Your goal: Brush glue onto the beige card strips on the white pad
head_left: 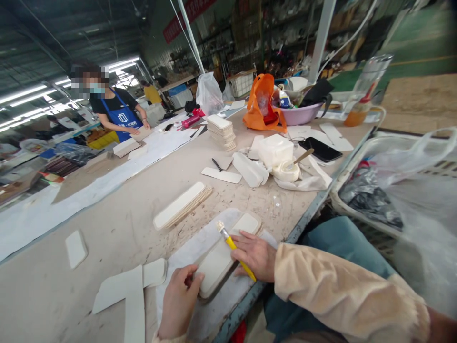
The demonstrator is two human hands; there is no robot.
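Note:
A pale, round-cornered panel (214, 263) lies on a matching stack at the table's near edge, over a whitish sheet (187, 250). My left hand (181, 296) pinches its near-left end between thumb and curled fingers. Across its right side rests my right hand (257, 256), which holds a yellow-handled brush (231, 242) under the thumb side, bristles pointing away and left. The fingertips of that hand touch the panel. Farther up lies another fanned stack of panels (183, 205). Cut white pieces (134, 290) overlap at lower left.
A white tub (276, 151), a tape roll (286, 170), a phone (320, 149), an orange bag (262, 105) and a purple basin (302, 114) stand at the back right. A tall panel stack (221, 132) is farther back. A crate (357, 190) adjoins the right edge. A co-worker (117, 112) stands across.

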